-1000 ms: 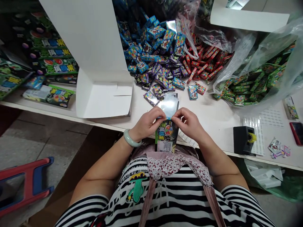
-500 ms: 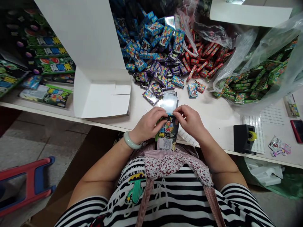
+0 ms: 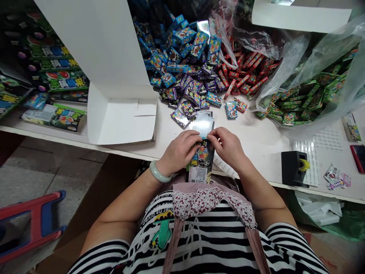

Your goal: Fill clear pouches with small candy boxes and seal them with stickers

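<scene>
Open white carton (image 3: 119, 118) lying near the left end of the worktop (image 3: 262, 140). At the middle of the near edge, left hand (image 3: 179, 152) with fingers closed on the left side of the printed packet (image 3: 201, 161), which overhangs that edge. Right hand (image 3: 228, 146) with fingers pinched shut on the packet's upper right corner. Black tape dispenser (image 3: 293, 167) at the near edge, toward the right end.

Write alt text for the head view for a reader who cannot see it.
The left hand and right hand pinch the top of a dark printed pouch at the near edge of a white table. Behind lie heaps of blue boxes, red boxes and bagged green boxes.
</scene>
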A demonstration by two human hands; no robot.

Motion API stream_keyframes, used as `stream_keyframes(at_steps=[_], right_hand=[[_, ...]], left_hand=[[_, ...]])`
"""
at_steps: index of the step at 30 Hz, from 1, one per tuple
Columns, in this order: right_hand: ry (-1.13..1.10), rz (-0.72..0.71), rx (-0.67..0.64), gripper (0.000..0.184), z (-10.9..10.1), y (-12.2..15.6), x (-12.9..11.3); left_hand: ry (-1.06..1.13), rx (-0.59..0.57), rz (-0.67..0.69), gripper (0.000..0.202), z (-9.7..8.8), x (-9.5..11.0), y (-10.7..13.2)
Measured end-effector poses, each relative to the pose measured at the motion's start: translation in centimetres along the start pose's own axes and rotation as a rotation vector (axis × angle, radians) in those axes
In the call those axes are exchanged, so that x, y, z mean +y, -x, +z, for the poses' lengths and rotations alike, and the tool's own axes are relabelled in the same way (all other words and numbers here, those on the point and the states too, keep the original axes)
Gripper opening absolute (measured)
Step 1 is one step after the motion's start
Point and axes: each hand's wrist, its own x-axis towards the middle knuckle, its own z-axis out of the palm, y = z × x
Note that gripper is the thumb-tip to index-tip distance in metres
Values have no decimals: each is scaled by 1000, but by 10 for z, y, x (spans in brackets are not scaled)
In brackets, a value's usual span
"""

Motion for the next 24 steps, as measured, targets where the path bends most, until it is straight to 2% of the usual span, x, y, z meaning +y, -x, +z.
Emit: stream_keyframes(at_steps=[13, 20, 24], right_hand=[[67, 29, 1, 17, 1, -1, 0], [13, 24, 6, 14, 2, -2, 5], [-5, 12, 18, 14, 0, -3, 6]], left_hand=[[-60, 28, -25, 16, 2, 4, -1], [-23, -30, -67, 6, 1, 6, -6], [-11, 11, -65, 17, 2, 6, -8]])
